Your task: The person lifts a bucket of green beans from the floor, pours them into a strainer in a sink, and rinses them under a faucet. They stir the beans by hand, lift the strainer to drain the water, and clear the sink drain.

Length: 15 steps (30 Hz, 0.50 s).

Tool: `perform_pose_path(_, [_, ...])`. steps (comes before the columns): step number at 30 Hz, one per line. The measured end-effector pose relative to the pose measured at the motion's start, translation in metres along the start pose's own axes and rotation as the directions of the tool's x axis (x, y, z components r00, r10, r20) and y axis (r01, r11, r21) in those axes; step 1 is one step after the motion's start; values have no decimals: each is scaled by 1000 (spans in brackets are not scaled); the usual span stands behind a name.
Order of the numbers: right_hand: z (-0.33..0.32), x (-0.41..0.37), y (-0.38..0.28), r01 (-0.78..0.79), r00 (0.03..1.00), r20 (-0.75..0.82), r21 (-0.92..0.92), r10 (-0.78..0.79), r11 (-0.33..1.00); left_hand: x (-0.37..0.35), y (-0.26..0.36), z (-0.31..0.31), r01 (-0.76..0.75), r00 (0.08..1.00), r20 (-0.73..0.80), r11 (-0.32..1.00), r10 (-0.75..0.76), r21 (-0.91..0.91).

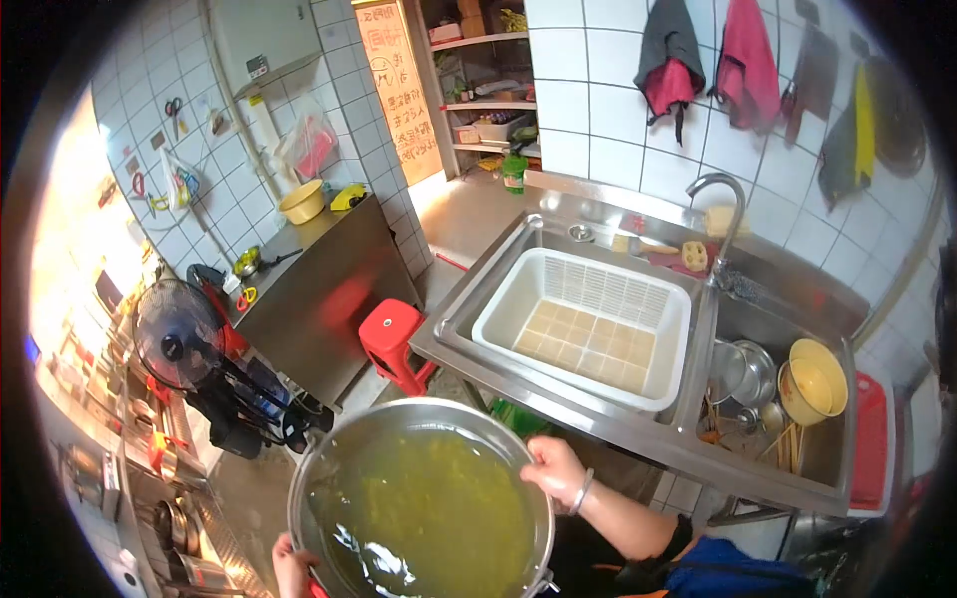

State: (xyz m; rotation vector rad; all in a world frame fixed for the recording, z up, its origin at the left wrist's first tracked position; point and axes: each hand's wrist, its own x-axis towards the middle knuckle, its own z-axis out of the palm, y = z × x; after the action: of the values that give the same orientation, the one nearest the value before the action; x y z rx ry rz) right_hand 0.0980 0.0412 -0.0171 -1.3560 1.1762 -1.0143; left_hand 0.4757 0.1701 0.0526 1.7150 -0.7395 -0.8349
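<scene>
A wide round metal pot (541, 448) full of yellowish-green liquid is held between my two hands at the bottom of the head view. My right hand (554, 470) is closed on the rim at the pot's right side, thumb over the edge, a bracelet at the wrist. At the lower left, my left hand (291, 566) grips the other side, partly cut off by the frame. Ahead and to the right, a white plastic basket (663, 384) rests over the left basin of the steel sink (558, 404).
The right basin holds yellow bowls (812, 384), metal strainers (756, 374) and chopsticks. A faucet (733, 199) rises behind the sink. A red stool (394, 344) stands left of it. Further left are a black fan (179, 339) and a steel counter (329, 299).
</scene>
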Motion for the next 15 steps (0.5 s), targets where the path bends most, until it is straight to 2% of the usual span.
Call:
perform_pose_path(2, [-13, 15, -25, -12, 998, 57, 31, 10, 999, 0, 49, 16, 29, 997, 76, 999, -27, -23])
perform_pose_path(4, [-27, 28, -59, 91, 993, 74, 32, -93, 995, 5, 78, 28, 8, 999, 48, 1000, -9, 27])
perform_pose_path(5, [-35, 36, -78, 9, 991, 130, 217, -38, 976, 9, 87, 28, 12, 998, 68, 997, -17, 70])
perform_pose_path(6, [-45, 41, -98, -146, 980, 164, 238, 109, 960, 18, 97, 36, -2, 996, 93, 996, -6, 88])
perform_pose_path(9, [-68, 66, -114, -51, 991, 128, 212, 24, 976, 35, 126, 62, -5, 995, 95, 996, -4, 94])
perform_pose_path(10, [-77, 67, -121, -93, 990, 123, 223, 67, 970, 37, 137, 73, -7, 995, 103, 998, 0, 67])
perform_pose_path(12, [-85, 74, -121, -140, 986, 121, 253, 112, 957, 59, 149, 82, -57, 988, 152, 985, 31, 166])
perform_pose_path(14, [-99, 86, -113, -48, 998, 59, 289, 32, 956, 69, 167, 105, -70, 983, 180, 986, 43, 150])
perform_pose_path(15, [-109, 86, -122, -123, 992, 64, 317, 108, 940, 75, 178, 118, -78, 978, 201, 988, 50, 132])
